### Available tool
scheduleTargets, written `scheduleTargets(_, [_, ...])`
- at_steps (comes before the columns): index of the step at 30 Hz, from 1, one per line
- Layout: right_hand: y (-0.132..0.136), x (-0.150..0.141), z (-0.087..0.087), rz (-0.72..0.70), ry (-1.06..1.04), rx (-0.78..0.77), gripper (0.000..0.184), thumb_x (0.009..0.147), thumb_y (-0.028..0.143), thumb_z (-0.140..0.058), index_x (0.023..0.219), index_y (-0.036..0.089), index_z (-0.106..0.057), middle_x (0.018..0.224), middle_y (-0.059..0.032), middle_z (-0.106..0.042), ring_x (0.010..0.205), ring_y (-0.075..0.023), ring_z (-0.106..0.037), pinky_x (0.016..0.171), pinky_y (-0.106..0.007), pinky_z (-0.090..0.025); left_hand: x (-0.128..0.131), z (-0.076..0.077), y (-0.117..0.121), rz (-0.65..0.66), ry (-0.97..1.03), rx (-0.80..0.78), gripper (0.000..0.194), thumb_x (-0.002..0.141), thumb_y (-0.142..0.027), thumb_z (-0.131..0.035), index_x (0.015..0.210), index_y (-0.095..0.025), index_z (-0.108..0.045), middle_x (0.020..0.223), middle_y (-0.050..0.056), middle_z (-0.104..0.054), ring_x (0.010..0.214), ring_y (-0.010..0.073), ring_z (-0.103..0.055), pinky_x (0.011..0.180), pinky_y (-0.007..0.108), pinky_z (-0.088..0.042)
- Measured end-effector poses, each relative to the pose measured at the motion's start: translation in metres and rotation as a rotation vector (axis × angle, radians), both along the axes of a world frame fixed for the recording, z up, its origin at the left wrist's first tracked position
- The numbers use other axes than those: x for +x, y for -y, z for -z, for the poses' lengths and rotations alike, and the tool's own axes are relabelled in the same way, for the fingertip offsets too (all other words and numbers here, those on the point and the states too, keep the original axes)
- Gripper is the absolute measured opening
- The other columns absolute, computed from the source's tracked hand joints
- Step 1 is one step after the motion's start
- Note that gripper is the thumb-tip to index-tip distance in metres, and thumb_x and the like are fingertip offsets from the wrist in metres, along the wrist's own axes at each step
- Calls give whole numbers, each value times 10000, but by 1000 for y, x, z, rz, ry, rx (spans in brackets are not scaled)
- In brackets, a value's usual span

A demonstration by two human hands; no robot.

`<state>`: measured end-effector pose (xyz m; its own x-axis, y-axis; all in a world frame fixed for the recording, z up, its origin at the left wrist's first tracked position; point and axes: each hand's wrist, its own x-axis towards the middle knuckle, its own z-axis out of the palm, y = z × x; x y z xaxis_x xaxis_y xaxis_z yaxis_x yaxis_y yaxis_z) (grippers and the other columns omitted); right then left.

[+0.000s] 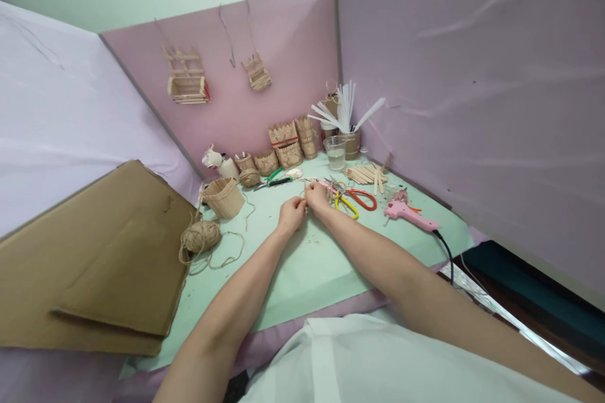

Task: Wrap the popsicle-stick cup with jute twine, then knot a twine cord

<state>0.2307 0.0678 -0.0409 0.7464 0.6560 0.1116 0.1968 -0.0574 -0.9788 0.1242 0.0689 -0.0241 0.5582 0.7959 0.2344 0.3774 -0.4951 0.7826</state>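
Observation:
Over the middle of the table, my left hand (pixel 292 213) and my right hand (pixel 316 197) meet with their fingers pinched together. Between the fingertips a little thin tan twine (pixel 303 193) shows; most of it is hidden by the fingers. Just right of my right hand lie scissors with red handles (pixel 363 198) and a pair with yellow handles (pixel 347 206). Pliers with green handles (pixel 280 182) rest beyond my left hand. On the left stand a basket made of wooden sticks (pixel 224 198) and a ball of jute twine (pixel 201 237) with loose strands.
A pink glue gun (pixel 410 215) with a black cord lies at right. Behind it are wooden sticks (pixel 366 174) and a clear cup of liquid (pixel 336 154). Several small stick baskets (pixel 288 154) line the back wall. Large cardboard sheets (pixel 108 252) cover the left side.

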Motion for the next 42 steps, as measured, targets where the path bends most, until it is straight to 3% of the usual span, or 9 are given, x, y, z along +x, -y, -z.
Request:
scheduleTargets(8, [6,4,-4,-196,-13,119,103,754,266,-442,672,203,-443,606,35,-491,619,-121,-467,615,-232,-377,-2,9,-3,15,69,-12,237,774,-302,-464,601,-163,-545,518,-27,-507,507,103,-413,549,234,-316])
scheduleTargets(15, [10,0,-12,-298,-90,201,126,707,278,-525,672,197,-434,587,58,-477,569,-97,-456,571,-215,-375,-5,11,-6,-83,119,-102,225,763,-326,-483,693,-155,-611,540,-25,-514,487,98,-400,506,226,-316])
scheduleTargets(21, [15,-2,-15,-445,-38,184,88,655,198,-570,661,176,-485,592,56,-507,570,-87,-470,576,-209,-375,-6,10,-8,-130,140,-110,260,757,-332,-486,567,-162,-530,494,-26,-468,481,94,-380,484,218,-291])
scheduleTargets(25, [19,-1,-17,-459,-24,128,22,673,160,-550,666,161,-529,609,40,-540,580,-88,-489,588,-211,-387,-7,11,-8,-122,154,-134,240,758,-335,-477,602,-165,-543,521,-23,-482,485,99,-384,467,214,-288])
scheduleTargets(30, [20,2,-16,-460,98,58,82,717,191,-553,645,155,-567,620,14,-576,612,-103,-509,610,-220,-389,-7,14,-11,-124,167,-125,252,756,-342,-471,579,-168,-514,516,-23,-463,494,101,-381,474,211,-298])
scheduleTargets(42, [18,4,-18,-489,223,92,162,726,195,-507,573,156,-540,570,20,-547,583,-95,-465,599,-217,-347,-5,8,-11,-123,248,-240,221,736,-337,-475,699,-151,-589,491,-43,-428,446,80,-344,454,205,-265])
